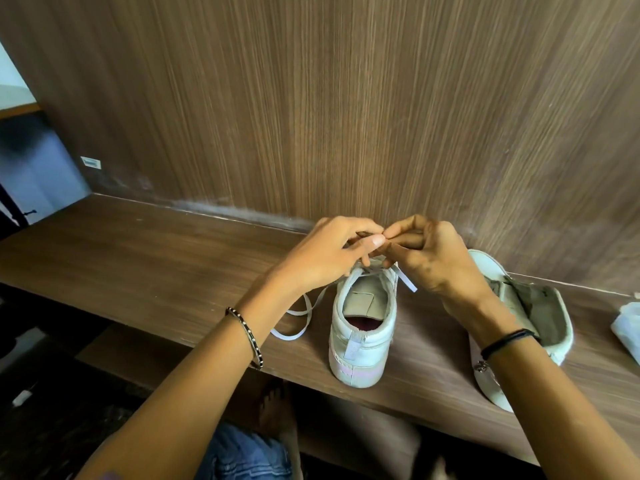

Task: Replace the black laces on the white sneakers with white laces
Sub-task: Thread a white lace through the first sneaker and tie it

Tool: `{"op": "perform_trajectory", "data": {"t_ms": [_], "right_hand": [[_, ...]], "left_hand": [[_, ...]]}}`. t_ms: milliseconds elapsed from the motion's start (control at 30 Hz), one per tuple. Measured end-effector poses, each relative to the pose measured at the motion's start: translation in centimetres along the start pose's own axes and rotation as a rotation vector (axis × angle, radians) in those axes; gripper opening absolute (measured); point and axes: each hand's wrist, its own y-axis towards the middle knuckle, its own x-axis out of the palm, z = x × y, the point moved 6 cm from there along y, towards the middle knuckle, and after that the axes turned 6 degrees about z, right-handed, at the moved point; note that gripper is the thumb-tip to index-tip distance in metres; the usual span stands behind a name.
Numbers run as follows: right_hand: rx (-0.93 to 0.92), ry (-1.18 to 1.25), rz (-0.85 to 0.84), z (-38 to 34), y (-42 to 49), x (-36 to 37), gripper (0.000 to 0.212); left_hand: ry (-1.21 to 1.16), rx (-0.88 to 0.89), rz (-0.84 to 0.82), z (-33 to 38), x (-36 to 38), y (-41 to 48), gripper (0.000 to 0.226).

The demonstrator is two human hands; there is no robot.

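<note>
A white sneaker stands on the wooden shelf with its heel toward me. A white lace runs through its upper eyelets and trails onto the shelf at the left, with a short end sticking out to the right. My left hand and my right hand meet just above the shoe's tongue, fingers curled and pinching the lace between thumb and fingertips. A second white sneaker lies on its side to the right, partly hidden by my right forearm. No black lace shows.
A wood-grain wall rises directly behind the shelf. A white plastic packet lies at the shelf's far right edge. Below the shelf's front edge are my knees in jeans and a dark floor.
</note>
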Motion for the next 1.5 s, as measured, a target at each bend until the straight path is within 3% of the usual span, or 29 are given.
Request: {"op": "perform_trajectory", "data": {"t_ms": [100,200,300,400,500,800,1233,1500], "right_hand": [[0.024,0.003,0.001,0.1,-0.2,-0.2,0.011],[0.013,-0.158,0.063,0.1,-0.9,-1.4,0.030],[0.072,-0.337,-0.099,0.5,-2.2,-1.3,0.046],[0.074,-0.436,-0.167,0.6,-3.1,-0.7,0.027],[0.066,-0.407,-0.057,0.4,-3.0,-1.2,0.011],[0.308,-0.009,-0.115,1.3,-2.9,-1.8,0.014],[0.291,0.010,-0.132,1.3,-2.9,-1.6,0.017],[0.266,-0.032,-0.144,1.1,-2.8,-1.5,0.014]], "left_hand": [[-0.012,-0.031,0.045,-0.3,-0.4,0.2,0.019],[0.053,-0.125,0.032,-1.0,-0.8,0.0,0.014],[0.162,-0.159,0.038,-1.0,-0.4,-0.4,0.014],[0.157,-0.168,0.000,-0.4,0.4,-0.6,0.015],[0.180,-0.168,-0.082,-0.2,1.3,-0.8,0.013],[0.250,-0.142,-0.120,0.0,2.0,-0.7,0.017],[0.491,-0.074,-0.101,0.9,1.9,-1.1,0.016],[0.519,-0.069,-0.060,1.2,2.2,-1.4,0.016]]}}
